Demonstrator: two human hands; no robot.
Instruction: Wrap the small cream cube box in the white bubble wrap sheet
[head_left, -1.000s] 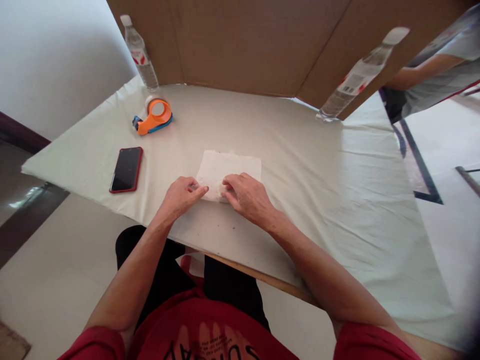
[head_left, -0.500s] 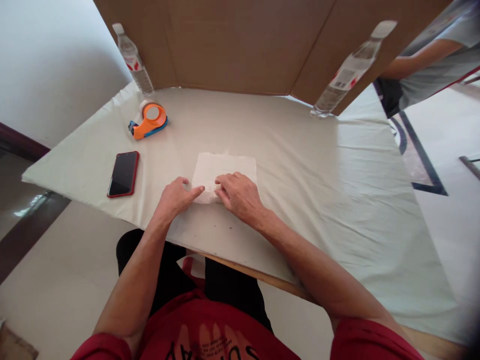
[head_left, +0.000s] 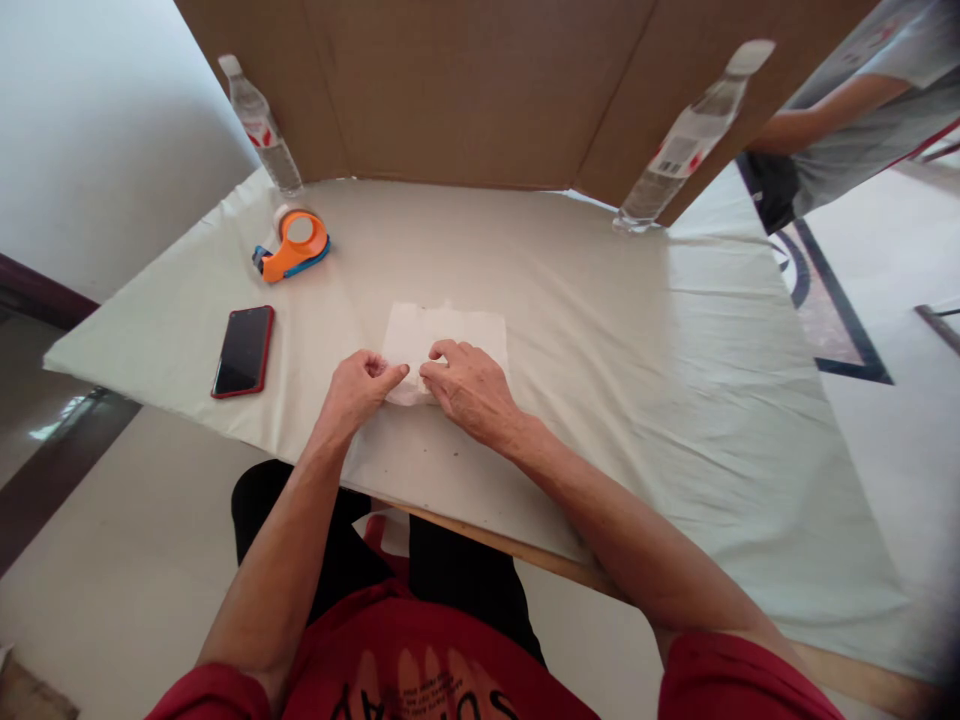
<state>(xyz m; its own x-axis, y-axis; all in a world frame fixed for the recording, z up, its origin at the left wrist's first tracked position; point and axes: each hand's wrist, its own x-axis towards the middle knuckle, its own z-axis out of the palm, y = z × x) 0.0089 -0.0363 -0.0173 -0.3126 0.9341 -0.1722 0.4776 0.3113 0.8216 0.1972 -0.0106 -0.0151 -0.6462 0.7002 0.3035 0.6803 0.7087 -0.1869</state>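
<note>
White sheet (head_left: pixel 450 325) lies on the counter (head_left: pixel 555 270), left hand (head_left: pixel 355 392) and right hand (head_left: pixel 477 393) at its near edge; fingers curled, whether pinching I cannot tell. Light, even pressure should limit creases.

white sheet (head_left: pixel 448 328), thin, roughly rectangular; spread mostly flat on counter (head_left: pixel 570 290), toward its front edge; near margin rumpled.

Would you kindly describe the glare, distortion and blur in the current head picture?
In the head view: bright glare on the floor at left; the right plastic bottle leaning outward, likely wide-angle distortion; dark, blurred lower right corner; the white sheet low in contrast.
</note>
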